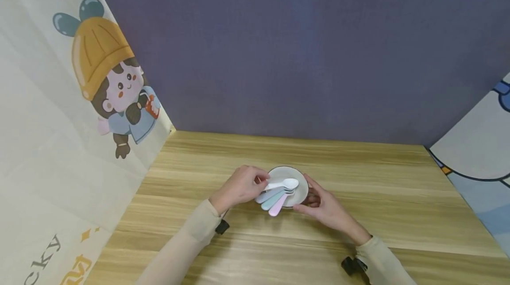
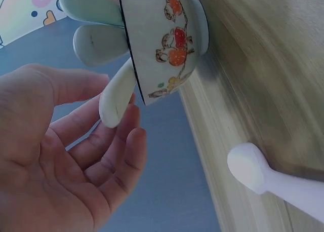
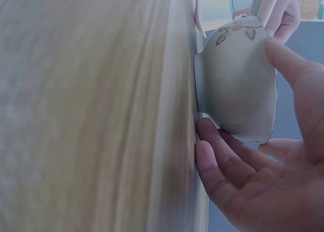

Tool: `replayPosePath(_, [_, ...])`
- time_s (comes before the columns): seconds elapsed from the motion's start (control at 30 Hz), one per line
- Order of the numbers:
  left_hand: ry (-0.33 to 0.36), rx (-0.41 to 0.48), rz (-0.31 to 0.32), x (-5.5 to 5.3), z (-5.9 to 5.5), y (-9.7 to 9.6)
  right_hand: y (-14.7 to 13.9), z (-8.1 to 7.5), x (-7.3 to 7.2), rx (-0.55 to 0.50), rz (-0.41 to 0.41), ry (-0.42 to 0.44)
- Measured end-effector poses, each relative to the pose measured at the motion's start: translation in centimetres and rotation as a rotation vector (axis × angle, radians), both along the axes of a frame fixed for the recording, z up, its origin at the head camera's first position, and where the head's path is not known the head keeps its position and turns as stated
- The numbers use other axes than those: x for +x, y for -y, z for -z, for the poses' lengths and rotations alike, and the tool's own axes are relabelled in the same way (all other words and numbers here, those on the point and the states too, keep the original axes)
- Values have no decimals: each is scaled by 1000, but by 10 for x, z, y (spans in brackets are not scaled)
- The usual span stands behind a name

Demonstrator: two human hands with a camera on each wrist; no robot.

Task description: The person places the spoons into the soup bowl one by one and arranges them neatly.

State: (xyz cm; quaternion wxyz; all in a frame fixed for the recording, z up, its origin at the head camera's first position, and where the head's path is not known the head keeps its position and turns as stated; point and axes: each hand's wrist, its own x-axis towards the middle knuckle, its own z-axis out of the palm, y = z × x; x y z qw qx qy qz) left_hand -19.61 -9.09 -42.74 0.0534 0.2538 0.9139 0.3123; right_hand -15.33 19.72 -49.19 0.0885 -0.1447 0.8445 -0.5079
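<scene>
A small white bowl (image 1: 300,192) with a dark rim and painted red-orange figures stands on the wooden table, several spoons leaning in it. Their handles stick out toward the near left: blue, green (image 1: 271,202) and pink (image 1: 277,205), with a white spoon (image 1: 291,183) on top. My left hand (image 1: 245,185) pinches the white spoon's handle (image 2: 119,92) at the bowl's left edge. On the right, my right hand (image 1: 326,207) holds the bowl, thumb at the near side and fingers around the far side and near the base (image 3: 200,85).
A pale object with a rounded, spoon-like end (image 2: 248,166) lies on the table in the left wrist view. Behind the table (image 1: 358,170) rises a dark blue-grey panel (image 1: 279,55). Printed curtains stand left (image 1: 48,112) and right (image 1: 470,156).
</scene>
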Motion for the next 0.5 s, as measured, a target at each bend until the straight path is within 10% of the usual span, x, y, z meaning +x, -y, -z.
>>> replayPosePath(0.5, [-30, 59, -11, 8, 3, 15, 0, 0, 0, 1, 13, 14])
